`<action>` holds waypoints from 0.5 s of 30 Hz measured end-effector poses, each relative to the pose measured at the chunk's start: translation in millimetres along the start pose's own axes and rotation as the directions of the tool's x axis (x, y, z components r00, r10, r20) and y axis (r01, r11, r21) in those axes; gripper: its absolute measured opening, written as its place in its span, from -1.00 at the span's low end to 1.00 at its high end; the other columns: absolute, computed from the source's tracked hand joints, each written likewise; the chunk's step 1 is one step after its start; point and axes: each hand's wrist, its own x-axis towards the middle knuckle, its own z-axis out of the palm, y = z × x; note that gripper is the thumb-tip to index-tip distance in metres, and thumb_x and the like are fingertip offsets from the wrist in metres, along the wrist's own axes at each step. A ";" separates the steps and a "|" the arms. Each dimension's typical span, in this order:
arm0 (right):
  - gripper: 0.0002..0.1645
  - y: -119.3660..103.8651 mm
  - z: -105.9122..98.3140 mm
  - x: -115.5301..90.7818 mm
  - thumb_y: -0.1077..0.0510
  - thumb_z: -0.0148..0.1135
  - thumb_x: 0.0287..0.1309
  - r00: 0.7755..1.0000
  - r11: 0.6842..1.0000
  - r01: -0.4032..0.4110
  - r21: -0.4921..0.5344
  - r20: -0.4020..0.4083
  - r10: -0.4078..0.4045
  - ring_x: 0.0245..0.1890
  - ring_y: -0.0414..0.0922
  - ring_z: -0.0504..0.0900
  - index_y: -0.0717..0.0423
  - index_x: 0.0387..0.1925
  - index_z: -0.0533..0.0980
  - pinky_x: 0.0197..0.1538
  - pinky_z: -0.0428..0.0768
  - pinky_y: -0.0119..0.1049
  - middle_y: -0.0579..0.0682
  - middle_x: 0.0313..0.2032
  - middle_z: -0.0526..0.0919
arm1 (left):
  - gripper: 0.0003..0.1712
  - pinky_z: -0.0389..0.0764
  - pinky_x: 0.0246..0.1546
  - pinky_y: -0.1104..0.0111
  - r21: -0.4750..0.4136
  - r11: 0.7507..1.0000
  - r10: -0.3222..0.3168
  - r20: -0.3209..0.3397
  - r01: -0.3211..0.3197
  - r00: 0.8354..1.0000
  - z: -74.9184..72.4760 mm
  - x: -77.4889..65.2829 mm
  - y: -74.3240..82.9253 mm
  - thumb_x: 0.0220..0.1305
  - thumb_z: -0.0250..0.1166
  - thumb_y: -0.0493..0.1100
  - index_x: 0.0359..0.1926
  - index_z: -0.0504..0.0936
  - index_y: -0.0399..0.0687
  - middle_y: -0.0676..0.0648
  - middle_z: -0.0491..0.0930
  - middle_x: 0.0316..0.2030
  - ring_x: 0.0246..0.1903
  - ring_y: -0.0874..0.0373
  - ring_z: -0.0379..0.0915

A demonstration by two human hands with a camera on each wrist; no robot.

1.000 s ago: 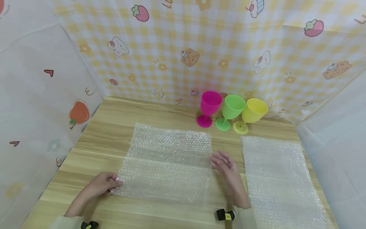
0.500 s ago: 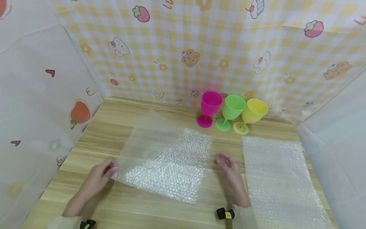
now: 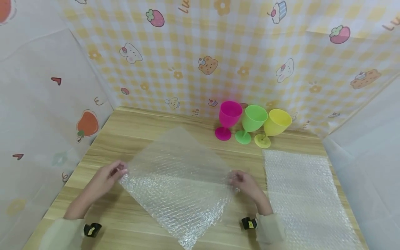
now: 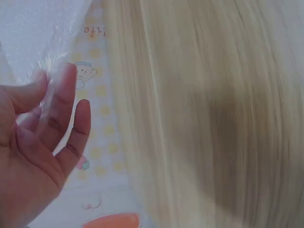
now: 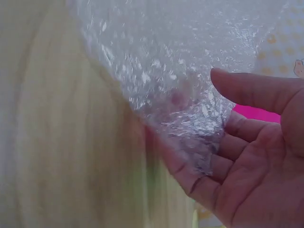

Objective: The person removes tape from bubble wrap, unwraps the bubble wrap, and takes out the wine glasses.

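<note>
A clear sheet of bubble wrap (image 3: 178, 180) is turned diamond-wise, one corner pointing to the near edge. My left hand (image 3: 109, 175) pinches its left corner between thumb and fingers; in the left wrist view this hand (image 4: 42, 123) has its other fingers loosely bent. At the opposite corner my right hand (image 3: 245, 182) holds the sheet. The right wrist view shows that hand (image 5: 251, 156) with its fingers behind the bubble wrap (image 5: 166, 61), partly seen through it, and the thumb in front.
Pink (image 3: 230, 114), green (image 3: 254, 118) and yellow (image 3: 277, 122) plastic goblets stand upright in a row at the back of the wooden table (image 3: 125, 132). A second bubble wrap sheet (image 3: 303, 194) lies flat on the right. Printed cloth (image 3: 187, 41) hangs behind.
The bubble wrap sheet has turned from nearly square-on to a diamond. My left hand moved away from me with its corner. My right hand, earlier relaxed beside the sheet, now holds the right corner.
</note>
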 end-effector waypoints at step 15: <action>-0.92 40.1 -25.6 -81.6 0.20 0.10 0.25 0.921 0.823 -0.157 0.547 -0.220 0.322 -0.51 -0.32 0.58 0.04 -0.29 0.53 -0.43 0.59 -0.46 -0.23 -0.51 0.61 | -0.35 0.62 -0.09 0.19 -0.664 0.441 -0.199 0.584 0.604 0.787 105.9 19.3 37.8 0.36 0.06 -0.10 0.22 0.07 -0.51 -0.24 0.55 -0.11 -0.20 0.05 0.60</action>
